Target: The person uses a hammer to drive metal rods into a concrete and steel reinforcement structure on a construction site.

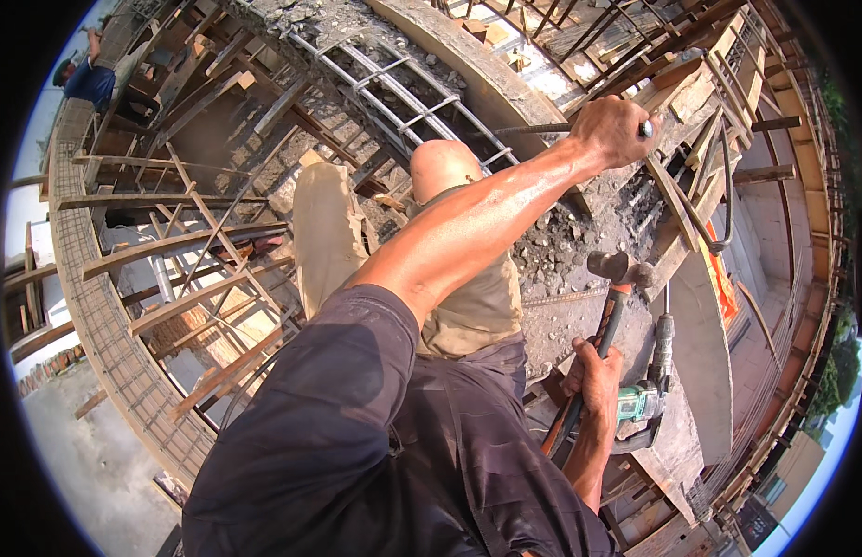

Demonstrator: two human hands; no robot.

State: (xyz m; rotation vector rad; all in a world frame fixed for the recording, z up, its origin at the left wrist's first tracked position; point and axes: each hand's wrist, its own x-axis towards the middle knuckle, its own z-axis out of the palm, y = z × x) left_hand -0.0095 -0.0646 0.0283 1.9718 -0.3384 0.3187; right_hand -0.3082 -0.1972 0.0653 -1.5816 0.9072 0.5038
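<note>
My left arm reaches across my body to the upper right. My left hand (615, 132) is closed in a fist around a steel bar, possibly a chisel, whose round metal end (645, 129) sticks out of the fist. Lower down, my right hand (594, 373) grips a hammer by its black and orange handle (609, 320). The heavy dark hammer head (621, 269) points up, apart from the left fist and over broken concrete (566, 243). Just right of my right hand rests a green power drill (639, 403) with a long metal chuck (665, 345).
Exposed rebar (394, 88) runs along a chipped concrete beam ahead of my knees. Wooden boards (695, 102) and a bent dark bar (726, 200) lie at the right. Timber struts (185, 246) cross an open drop on the left. Another person (90, 82) is at the far upper left.
</note>
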